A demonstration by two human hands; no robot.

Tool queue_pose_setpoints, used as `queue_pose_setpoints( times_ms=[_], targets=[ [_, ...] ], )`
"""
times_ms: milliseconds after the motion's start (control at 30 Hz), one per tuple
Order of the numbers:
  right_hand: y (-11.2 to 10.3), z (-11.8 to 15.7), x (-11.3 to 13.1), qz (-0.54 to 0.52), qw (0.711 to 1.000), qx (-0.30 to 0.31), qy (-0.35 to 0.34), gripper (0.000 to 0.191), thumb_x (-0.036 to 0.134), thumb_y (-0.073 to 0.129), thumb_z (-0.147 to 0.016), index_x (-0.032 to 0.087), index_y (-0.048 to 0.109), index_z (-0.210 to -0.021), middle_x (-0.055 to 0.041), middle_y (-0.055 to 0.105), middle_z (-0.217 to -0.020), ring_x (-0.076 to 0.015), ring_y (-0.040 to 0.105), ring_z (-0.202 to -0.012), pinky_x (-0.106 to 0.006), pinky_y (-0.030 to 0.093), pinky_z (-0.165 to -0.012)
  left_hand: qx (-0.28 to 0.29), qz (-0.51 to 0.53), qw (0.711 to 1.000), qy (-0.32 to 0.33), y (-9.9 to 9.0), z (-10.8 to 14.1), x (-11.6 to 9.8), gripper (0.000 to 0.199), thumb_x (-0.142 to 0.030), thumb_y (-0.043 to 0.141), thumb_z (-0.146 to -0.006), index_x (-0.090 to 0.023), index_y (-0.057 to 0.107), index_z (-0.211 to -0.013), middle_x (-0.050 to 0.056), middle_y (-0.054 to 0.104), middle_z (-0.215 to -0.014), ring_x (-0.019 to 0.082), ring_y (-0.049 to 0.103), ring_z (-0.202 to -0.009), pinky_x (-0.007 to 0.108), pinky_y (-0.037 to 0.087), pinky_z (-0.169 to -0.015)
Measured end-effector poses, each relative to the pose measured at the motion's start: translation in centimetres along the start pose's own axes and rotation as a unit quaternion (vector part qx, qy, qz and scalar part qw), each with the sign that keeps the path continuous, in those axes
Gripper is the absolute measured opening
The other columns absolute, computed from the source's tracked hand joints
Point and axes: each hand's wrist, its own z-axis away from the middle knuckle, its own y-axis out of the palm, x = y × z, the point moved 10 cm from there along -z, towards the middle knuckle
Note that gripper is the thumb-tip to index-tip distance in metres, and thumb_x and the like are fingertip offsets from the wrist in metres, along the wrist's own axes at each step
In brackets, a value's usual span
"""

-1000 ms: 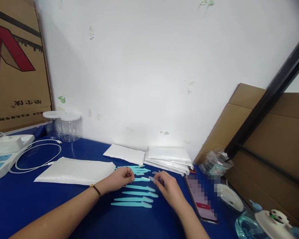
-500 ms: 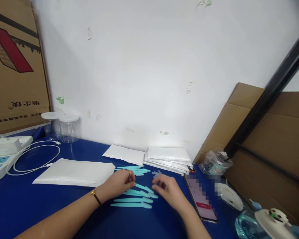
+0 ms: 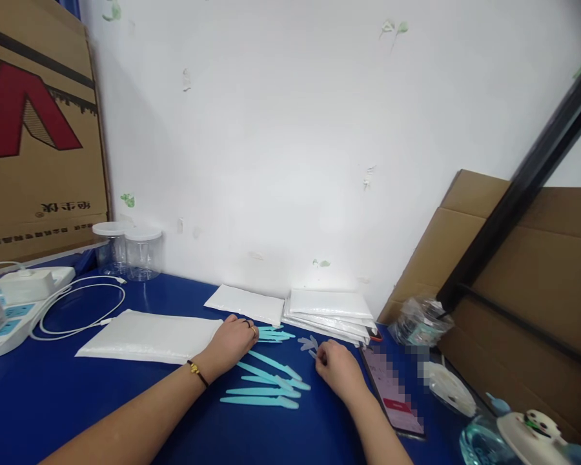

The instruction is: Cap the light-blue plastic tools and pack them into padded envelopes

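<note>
At its left end, the sideways-lying turquoise razor pile (image 3: 277, 334) is being overlapped by the nearer, curled left hand (image 3: 233, 340); right of it, the right hand (image 3: 339, 365) is being held bunched; neither grip can be told.

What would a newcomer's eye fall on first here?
Probably the turquoise sticks, bright on the blue table, several lying roughly side by side between the left hand and the right hand. Next, perhaps, the stack of white packets behind them, near the wall. The large red emblem on the carton at the far left also stands out.
</note>
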Motion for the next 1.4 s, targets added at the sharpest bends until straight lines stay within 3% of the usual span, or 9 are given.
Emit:
queue_pose_setpoints(
  times_ms=[133, 267, 733, 867, 967, 1033, 1167, 1300, 1400],
  targets=[
    [-0.6, 0.1, 1.7, -0.103, 0.994, -0.004, -0.038, 0.011, 0.017, 0.049, -0.079, 0.02, 0.057, -0.072, 0.0004, 0.058, -0.067, -0.0144, 0.054, -0.059, -0.022, 0.038, -0.055, -0.003, -0.028, 1.0, 0.007, -0.2, 0.0, -0.3, 0.019, -0.016, 0.041, -0.086, -0.017, 0.057, -0.076, 0.006, 0.061, -0.075, 0.018, 0.056, -0.072, 0.031, 0.033, -0.068],
    [-0.9, 0.1, 3.0, -0.19, 0.98, -0.008, -0.055, 0.014, 0.023, 0.047, -0.084, 0.02, 0.059, -0.078, 0.0013, 0.057, -0.066, -0.0137, 0.052, -0.061, -0.022, 0.039, -0.055, 0.006, 0.013, 1.0, 0.017, -0.1, 0.2, -0.6, 0.017, -0.012, 0.042, -0.083, -0.018, 0.057, -0.084, 0.005, 0.063, -0.083, 0.017, 0.057, -0.077, 0.029, 0.035, -0.069],
    [-1.0, 0.0, 5.4, -0.186, 0.978, 0.001, -0.091, 0.014, 0.016, 0.048, -0.083, 0.02, 0.06, -0.078, 0.0003, 0.059, -0.071, -0.0142, 0.053, -0.066, -0.024, 0.041, -0.062, 0.011, 0.078, 0.996, 0.034, -0.2, 0.1, -2.0, 0.018, -0.013, 0.041, -0.085, -0.02, 0.058, -0.089, 0.003, 0.062, -0.087, 0.017, 0.057, -0.083, 0.028, 0.035, -0.073],
    [-0.3, 0.7, 6.4, -0.216, 0.97, 0.059, -0.099, 0.013, 0.016, 0.051, -0.081, 0.021, 0.063, -0.078, 0.001, 0.06, -0.07, -0.0132, 0.055, -0.064, -0.022, 0.04, -0.058, 0.016, 0.126, 0.989, 0.074, -0.1, 0.7, -3.2, 0.02, -0.016, 0.04, -0.087, -0.021, 0.06, -0.087, 0.002, 0.064, -0.088, 0.016, 0.057, -0.083, 0.027, 0.035, -0.075],
    [0.6, 1.2, 5.6, -0.239, 0.959, 0.126, -0.085, 0.01, 0.022, 0.056, -0.079, 0.021, 0.066, -0.08, 0.0007, 0.062, -0.068, -0.0137, 0.056, -0.061, -0.021, 0.041, -0.053, 0.042, 0.176, 0.978, 0.1, 0.1, 1.1, -3.8, 0.018, -0.022, 0.045, -0.087, -0.022, 0.062, -0.086, 0.001, 0.066, -0.088, 0.015, 0.058, -0.083, 0.026, 0.035, -0.08],
    [0.0, 0.9, 3.7, -0.222, 0.968, 0.099, -0.061, 0.012, 0.026, 0.056, -0.08, 0.02, 0.067, -0.083, -0.0005, 0.063, -0.07, -0.0151, 0.057, -0.062, -0.024, 0.043, -0.056, 0.033, 0.178, 0.98, 0.081, -0.1, 1.0, -3.0, 0.015, -0.025, 0.048, -0.085, -0.022, 0.063, -0.087, 0.0, 0.065, -0.09, 0.016, 0.057, -0.085, 0.027, 0.035, -0.082],
    [-2.3, -0.2, -0.4, -0.147, 0.989, -0.029, -0.008, 0.02, 0.017, 0.048, -0.081, 0.018, 0.066, -0.089, -0.0055, 0.064, -0.085, -0.0193, 0.059, -0.076, -0.032, 0.046, -0.073, -0.006, 0.103, 0.995, -0.001, -0.5, 0.4, -0.1, 0.018, -0.023, 0.051, -0.083, -0.022, 0.062, -0.098, 0.004, 0.062, -0.101, 0.02, 0.054, -0.097, 0.03, 0.036, -0.082],
    [-0.9, -0.5, 0.9, -0.13, 0.99, 0.007, -0.06, 0.026, 0.014, 0.05, -0.079, 0.022, 0.063, -0.1, -0.0058, 0.06, -0.097, -0.0194, 0.058, -0.088, -0.031, 0.046, -0.08, 0.004, 0.037, 0.999, -0.017, 0.2, 0.2, 1.2, 0.019, -0.024, 0.052, -0.084, -0.023, 0.063, -0.1, 0.006, 0.061, -0.101, 0.022, 0.054, -0.098, 0.031, 0.037, -0.078],
    [0.0, -0.3, 2.3, -0.093, 0.992, 0.023, -0.078, 0.017, 0.015, 0.05, -0.08, 0.021, 0.063, -0.089, -0.0055, 0.058, -0.093, -0.02, 0.057, -0.09, -0.03, 0.045, -0.08, -0.006, 0.016, 1.0, -0.002, 0.3, 0.1, 1.2, 0.013, -0.026, 0.053, -0.085, -0.023, 0.063, -0.092, 0.004, 0.063, -0.094, 0.021, 0.056, -0.091, 0.03, 0.035, -0.075]
  ],
)
